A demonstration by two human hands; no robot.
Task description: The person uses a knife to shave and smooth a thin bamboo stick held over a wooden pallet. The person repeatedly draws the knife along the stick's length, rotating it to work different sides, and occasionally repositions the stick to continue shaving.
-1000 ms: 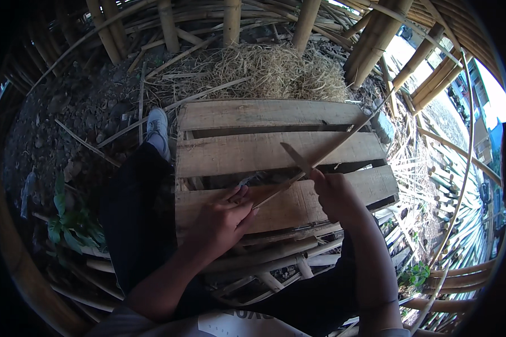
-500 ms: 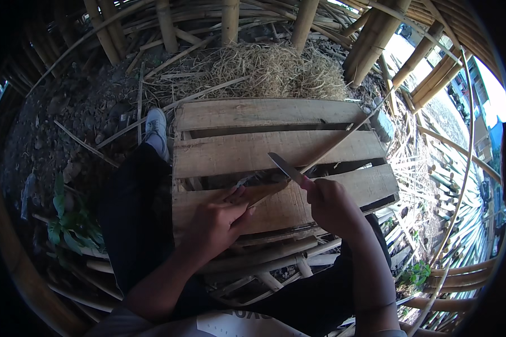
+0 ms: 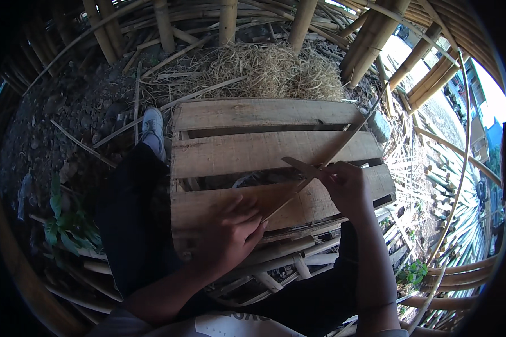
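A long thin bamboo strip [image 3: 289, 196] slants from my left hand to the far right of the slatted wooden bench. My left hand [image 3: 236, 230] is over the near slat, its fingers spread and slightly blurred; the strip's near end lies against it by the thumb. In my closed right hand [image 3: 343, 182] is a knife [image 3: 301, 165], its blade pointing left and crossing the strip. The handle is mostly hidden by my fingers, and whether they also pinch the strip I cannot tell.
The slatted wooden bench [image 3: 225, 150] has gaps between its boards. Beyond it lies a heap of shavings [image 3: 264, 70] before bamboo posts [image 3: 227, 22]. My shoe [image 3: 152, 123] is at its left. Bamboo poles [image 3: 461, 202] cover the ground at right; a leafy plant [image 3: 62, 222] grows at left.
My left hand has loosened from the strip and its fingers have spread. My right hand has moved slightly right and up, and the blade has turned flatter across the strip.
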